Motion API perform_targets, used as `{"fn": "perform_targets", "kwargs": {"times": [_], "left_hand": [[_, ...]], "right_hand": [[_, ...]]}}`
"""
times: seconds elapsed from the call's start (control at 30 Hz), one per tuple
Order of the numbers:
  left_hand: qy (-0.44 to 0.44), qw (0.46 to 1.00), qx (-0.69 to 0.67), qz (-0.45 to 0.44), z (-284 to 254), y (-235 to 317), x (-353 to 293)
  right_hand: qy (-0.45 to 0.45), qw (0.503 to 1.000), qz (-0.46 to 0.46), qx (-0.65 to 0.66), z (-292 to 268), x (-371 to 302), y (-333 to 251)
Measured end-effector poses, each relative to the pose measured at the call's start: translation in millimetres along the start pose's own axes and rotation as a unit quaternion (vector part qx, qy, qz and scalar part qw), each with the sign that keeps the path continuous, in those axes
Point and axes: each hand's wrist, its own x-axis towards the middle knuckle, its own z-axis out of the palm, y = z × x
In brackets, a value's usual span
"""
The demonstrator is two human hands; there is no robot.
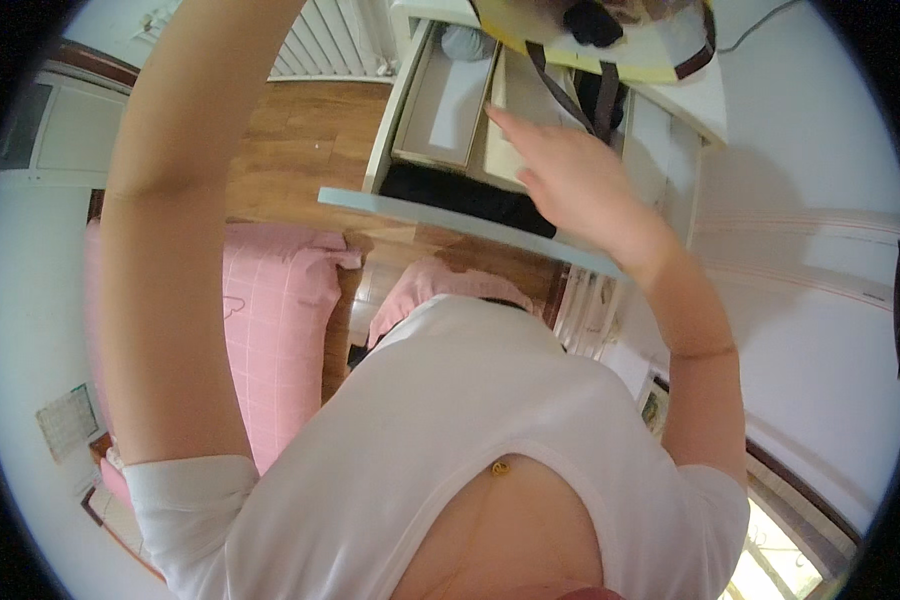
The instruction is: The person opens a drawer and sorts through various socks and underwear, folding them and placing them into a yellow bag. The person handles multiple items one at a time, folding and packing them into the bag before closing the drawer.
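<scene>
My right hand (pixel 585 185) reaches over an open drawer (pixel 440 212), its fingers stretched out and holding nothing that I can see. Close to its fingertips is the edge of a light open box (pixel 450 110) inside the drawer. A rounded grey-blue bundle (pixel 465 43) lies at that box's far end. Black cloth (pixel 460 195) is tucked along the drawer's front. Just beyond the hand, a bag with yellow edging (pixel 660 68) and dark straps (pixel 560 90) overhangs the drawer. My left arm (pixel 175 230) stretches up past the top edge, so the left hand is out of the picture.
To the left is a bed with a pink checked cover (pixel 275 340). A white radiator (pixel 330 40) stands behind the wooden floor (pixel 295 140). A white wall (pixel 800 290) runs along the right, and a bright window (pixel 780 560) shows at the lower right.
</scene>
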Motion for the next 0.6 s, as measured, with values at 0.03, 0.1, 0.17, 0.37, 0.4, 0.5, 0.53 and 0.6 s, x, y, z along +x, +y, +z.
{"fn": "perform_targets", "kwargs": {"times": [0.03,0.1,0.17,0.37,0.4,0.5,0.53,0.6], "left_hand": [[-0.002,0.998,0.060,0.031,-2.4,-6.9,4.0],[-0.007,0.996,0.075,0.055,-15.5,-10.8,5.8],[0.051,0.996,0.006,0.068,-14.6,-25.2,11.1],[0.172,0.838,-0.482,-0.192,-37.4,-20.1,43.9],[0.173,0.813,-0.525,-0.181,-35.4,-20.9,50.5],[0.109,0.759,-0.627,-0.135,-44.3,-29.8,57.9],[0.039,0.755,-0.645,-0.113,-53.2,-34.6,57.0],[0.136,0.785,-0.565,-0.213,-51.6,-11.1,64.8]], "right_hand": [[0.036,0.998,-0.041,0.030,-27.9,-19.1,-2.1],[0.083,0.991,-0.070,0.074,-80.4,-56.9,-16.3],[0.111,0.991,-0.045,0.068,-122.2,-91.5,-36.3],[0.279,0.958,-0.033,0.056,-134.4,-101.0,-45.3],[0.286,0.958,-0.017,0.028,-138.3,-90.1,-42.8],[0.230,0.967,-0.084,-0.070,-139.6,-38.5,-8.6],[0.207,0.970,-0.098,-0.076,-142.1,-17.2,-1.2],[0.311,0.924,-0.150,-0.165,-134.2,28.5,11.7]]}}
